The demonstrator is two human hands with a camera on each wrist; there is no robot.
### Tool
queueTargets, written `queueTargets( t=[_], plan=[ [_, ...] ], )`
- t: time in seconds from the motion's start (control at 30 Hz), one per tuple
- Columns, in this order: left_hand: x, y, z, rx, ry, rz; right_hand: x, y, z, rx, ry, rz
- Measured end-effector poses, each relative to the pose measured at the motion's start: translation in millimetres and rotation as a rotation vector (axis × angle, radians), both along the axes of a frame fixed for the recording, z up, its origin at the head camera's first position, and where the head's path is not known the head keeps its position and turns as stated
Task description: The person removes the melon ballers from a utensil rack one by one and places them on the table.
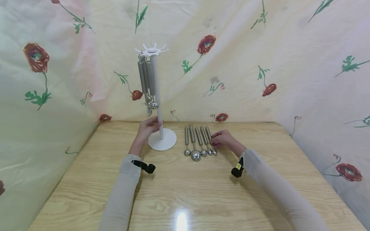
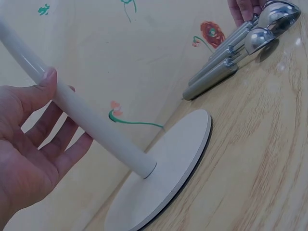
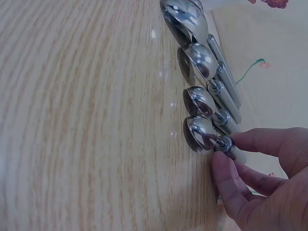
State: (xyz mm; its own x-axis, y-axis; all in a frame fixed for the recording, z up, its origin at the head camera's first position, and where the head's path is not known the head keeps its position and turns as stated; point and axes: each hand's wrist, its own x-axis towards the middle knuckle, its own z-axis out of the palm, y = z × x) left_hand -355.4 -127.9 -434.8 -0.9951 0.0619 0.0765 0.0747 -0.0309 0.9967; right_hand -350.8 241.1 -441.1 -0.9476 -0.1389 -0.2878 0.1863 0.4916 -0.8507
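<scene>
My left hand [image 1: 148, 129] holds the white pole [image 2: 103, 126] of a utensil stand low down, thumb on one side and fingers on the other. Its round base [image 1: 169, 142] sits flat on the table. Metal utensils [image 1: 148, 77] with thick handles hang from hooks on one side of its top. To the right lies a row of several metal spoons and ladles, bowls facing down, the largest being a round ladle [image 1: 195, 156]. At the row's right end, my right hand [image 1: 224, 139] pinches the handle of a small spoon [image 3: 200, 133] between thumb and fingers.
A wooden table [image 1: 173, 186] runs up to a flower-printed cloth [image 1: 231, 64] at the back and sides. The stand's hooked top [image 1: 152, 50] rises well above the row. A black wrist camera [image 1: 237, 172] is strapped to each sleeve.
</scene>
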Motion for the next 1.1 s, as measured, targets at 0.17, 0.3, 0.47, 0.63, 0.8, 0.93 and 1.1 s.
queueTargets(
  t=[0.17,0.3,0.47,0.63,0.8,0.93,1.1],
  plan=[
    [-0.2,-2.0,0.0,0.007,-0.002,-0.022,-0.7,0,0.3,0.01,-0.004,-0.007],
    [-0.4,-3.4,-1.2,-0.01,0.012,-0.062,-0.9,0,-0.3,0.013,-0.016,-0.005],
    [-1.8,-1.8,-4.4,-0.023,0.071,-0.077,-0.5,2,-0.6,0.013,-0.013,0.005],
    [-2.1,2.9,-5.3,0.001,0.095,-0.033,-0.4,3,0.1,0.003,-0.011,0.002],
    [-2.3,5.3,-5.1,0.003,0.107,-0.002,0.5,3,0.5,-0.011,-0.007,0.009],
    [-1.3,6.2,-5.4,-0.005,0.111,0.014,2.1,4,0.8,-0.021,-0.008,0.015],
    [-1.1,7.6,-5.5,-0.011,0.106,0.034,1.4,6,-0.9,-0.043,-0.014,0.026]
  ],
)
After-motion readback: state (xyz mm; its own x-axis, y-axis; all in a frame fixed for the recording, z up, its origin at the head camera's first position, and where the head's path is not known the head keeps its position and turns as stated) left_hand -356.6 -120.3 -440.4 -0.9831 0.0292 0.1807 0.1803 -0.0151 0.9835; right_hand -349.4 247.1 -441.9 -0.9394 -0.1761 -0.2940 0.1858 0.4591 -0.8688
